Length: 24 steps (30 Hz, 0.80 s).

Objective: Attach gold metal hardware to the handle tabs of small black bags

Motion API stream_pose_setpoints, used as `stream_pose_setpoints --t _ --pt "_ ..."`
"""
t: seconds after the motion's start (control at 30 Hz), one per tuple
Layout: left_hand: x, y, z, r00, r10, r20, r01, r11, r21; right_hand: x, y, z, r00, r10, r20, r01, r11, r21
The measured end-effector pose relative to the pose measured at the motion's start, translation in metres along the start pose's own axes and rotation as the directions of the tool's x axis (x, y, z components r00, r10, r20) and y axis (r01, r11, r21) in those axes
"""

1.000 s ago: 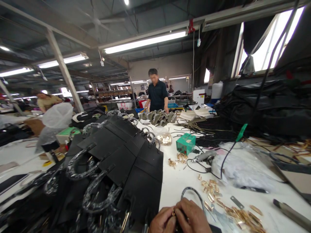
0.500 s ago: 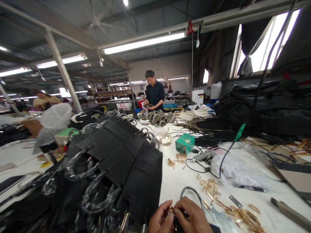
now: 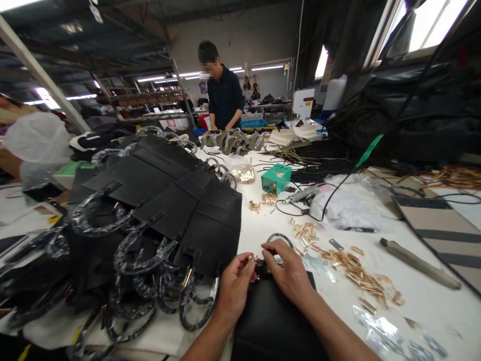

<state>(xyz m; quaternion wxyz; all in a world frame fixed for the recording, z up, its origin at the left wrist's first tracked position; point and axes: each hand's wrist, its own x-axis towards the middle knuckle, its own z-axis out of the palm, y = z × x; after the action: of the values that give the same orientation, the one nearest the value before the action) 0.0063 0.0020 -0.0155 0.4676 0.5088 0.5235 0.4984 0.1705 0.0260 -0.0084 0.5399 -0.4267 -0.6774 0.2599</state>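
Observation:
My left hand (image 3: pixel 233 284) pinches a small gold metal fitting (image 3: pixel 252 258) between thumb and fingertips. My right hand (image 3: pixel 287 269) is closed next to it, fingers curled on the top edge of a black leather bag piece (image 3: pixel 274 321) that lies in front of me. A wrapped bag handle (image 3: pixel 278 237) arcs just beyond my right fingers. Loose gold fittings (image 3: pixel 351 263) are scattered on the white table (image 3: pixel 263 225) to the right of my hands.
A stack of black bag panels with wrapped handles (image 3: pixel 158 200) fills the left. A green box (image 3: pixel 276 178), a corded tool (image 3: pixel 300 195), crumpled plastic (image 3: pixel 349 203) and a grey tool (image 3: pixel 417 262) lie to the right. A person in a dark shirt (image 3: pixel 224 96) works at the table's far end.
The view has tilted down, so my hands and forearms now show in full. My hands stay together on the gold fitting. The person at the far end has bent toward the table.

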Motion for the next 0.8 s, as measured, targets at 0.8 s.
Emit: stream_pose_setpoints --t 0.8 --pt "0.001 0.003 0.013 0.993 -0.005 -0.117 0.008 1.000 0.030 -0.003 -0.006 0.004 0.974 -0.180 0.134 0.221 0.883 -0.414"
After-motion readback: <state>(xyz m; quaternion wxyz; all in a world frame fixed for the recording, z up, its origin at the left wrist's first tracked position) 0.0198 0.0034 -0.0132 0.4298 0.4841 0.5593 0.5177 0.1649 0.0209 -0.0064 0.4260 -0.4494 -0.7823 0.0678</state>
